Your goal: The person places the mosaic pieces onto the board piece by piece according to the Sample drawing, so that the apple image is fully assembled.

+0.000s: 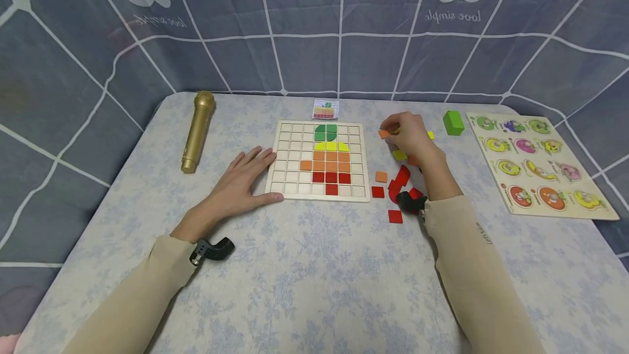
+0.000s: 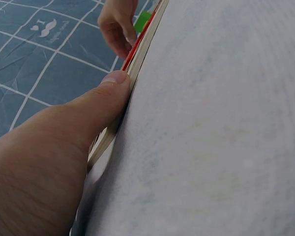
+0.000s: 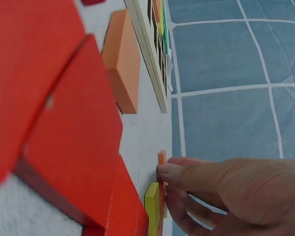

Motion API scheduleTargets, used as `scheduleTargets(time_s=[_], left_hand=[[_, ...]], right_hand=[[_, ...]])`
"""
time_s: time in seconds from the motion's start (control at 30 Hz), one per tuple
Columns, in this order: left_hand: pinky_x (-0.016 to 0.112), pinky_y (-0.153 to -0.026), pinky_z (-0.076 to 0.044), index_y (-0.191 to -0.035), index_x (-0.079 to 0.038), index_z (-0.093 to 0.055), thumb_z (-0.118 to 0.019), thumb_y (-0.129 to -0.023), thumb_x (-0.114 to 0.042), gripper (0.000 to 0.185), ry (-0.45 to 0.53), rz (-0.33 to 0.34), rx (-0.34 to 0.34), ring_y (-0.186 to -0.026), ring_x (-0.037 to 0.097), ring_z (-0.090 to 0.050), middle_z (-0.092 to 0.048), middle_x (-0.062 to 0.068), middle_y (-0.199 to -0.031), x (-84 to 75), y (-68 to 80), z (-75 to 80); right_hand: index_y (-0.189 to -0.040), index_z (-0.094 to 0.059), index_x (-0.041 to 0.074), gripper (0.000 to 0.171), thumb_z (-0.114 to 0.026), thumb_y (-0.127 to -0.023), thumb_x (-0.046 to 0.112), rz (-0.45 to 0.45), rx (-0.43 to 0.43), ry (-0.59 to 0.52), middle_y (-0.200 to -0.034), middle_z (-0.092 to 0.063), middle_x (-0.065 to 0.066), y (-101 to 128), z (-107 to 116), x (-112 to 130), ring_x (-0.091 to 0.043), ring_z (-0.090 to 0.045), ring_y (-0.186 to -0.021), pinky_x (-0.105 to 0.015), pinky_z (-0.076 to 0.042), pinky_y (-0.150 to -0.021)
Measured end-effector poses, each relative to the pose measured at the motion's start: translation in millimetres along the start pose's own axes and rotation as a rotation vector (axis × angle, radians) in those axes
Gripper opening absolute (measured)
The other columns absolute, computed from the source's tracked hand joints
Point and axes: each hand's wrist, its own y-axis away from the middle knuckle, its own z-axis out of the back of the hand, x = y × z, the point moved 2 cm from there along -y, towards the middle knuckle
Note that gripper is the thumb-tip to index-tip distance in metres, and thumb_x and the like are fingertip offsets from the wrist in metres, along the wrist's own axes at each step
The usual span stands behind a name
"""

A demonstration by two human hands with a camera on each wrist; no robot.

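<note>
Pinching an orange tile [image 1: 384, 134] at its fingertips, the right hand [image 1: 410, 134] hovers just right of the grid board [image 1: 290, 179], above loose red, orange and yellow pieces [image 1: 396, 179]. The left hand [image 1: 243, 179] lies flat with fingers spread, thumb against the board's near-left edge. Green, yellow, orange and red tiles fill the board's middle cells; the backdrop reads "love simple" [image 1: 454, 15], with a gold microphone [image 1: 197, 130] far left, a green block [image 1: 453, 122] and fruit puzzle [image 1: 538, 163] right.

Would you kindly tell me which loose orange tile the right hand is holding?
The small orange square tile pinched at the fingertips of the right hand, right of the wooden grid board. The other loose orange tile lies untouched nearer the red pieces.
</note>
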Motion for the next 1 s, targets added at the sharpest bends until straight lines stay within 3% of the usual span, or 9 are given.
scheduleTargets(time_s=[0.23, 0.47, 0.67, 1.0], left_hand=[[0.055, -0.134, -0.007, -0.167, -0.009, -0.03, -0.077, -0.088, -0.057, 0.104, -0.002, -0.003, -0.001, -0.164, 0.034, -0.013, -0.03, 0.012, -0.173, 2.0, 0.0, 1.7], [0.055, -0.134, -0.006, -0.167, -0.009, -0.031, -0.078, -0.087, -0.057, 0.104, -0.001, -0.001, 0.001, -0.164, 0.034, -0.013, -0.03, 0.013, -0.173, 1.4, 0.2, 2.1], [0.056, -0.134, -0.006, -0.166, -0.008, -0.031, -0.078, -0.087, -0.057, 0.104, -0.001, 0.006, 0.004, -0.164, 0.035, -0.013, -0.03, 0.013, -0.173, 1.5, 0.6, -0.5], [0.055, -0.134, -0.006, -0.166, -0.008, -0.032, -0.078, -0.087, -0.057, 0.103, 0.003, -0.013, -0.008, -0.164, 0.034, -0.014, -0.03, 0.013, -0.173, 0.2, 0.2, -0.3]], right_hand=[[-0.123, -0.074, 0.0, 0.027, -0.073, -0.096, 0.002, 0.035, -0.02, 0.011, -0.121, -0.072, -0.022, -2, -2, -4, -0.036, -0.061, -0.113, -0.048, -0.058, -0.094], [-0.118, -0.076, 0.001, 0.025, -0.077, -0.095, 0.01, 0.115, -0.066, -0.006, -0.114, -0.074, -0.019, -2, -3, 2, -0.034, -0.066, -0.106, -0.048, -0.059, -0.09], [-0.116, -0.078, 0.004, 0.024, -0.078, -0.094, 0.014, 0.209, -0.029, -0.053, -0.108, -0.077, -0.016, 1, -8, 30, -0.031, -0.069, -0.101, -0.047, -0.058, -0.091], [-0.111, -0.081, 0.007, 0.021, -0.083, -0.091, 0.013, 0.38, 0.071, -0.037, -0.104, -0.08, -0.009, 8, -29, 93, -0.024, -0.074, -0.096, -0.04, -0.063, -0.087]])
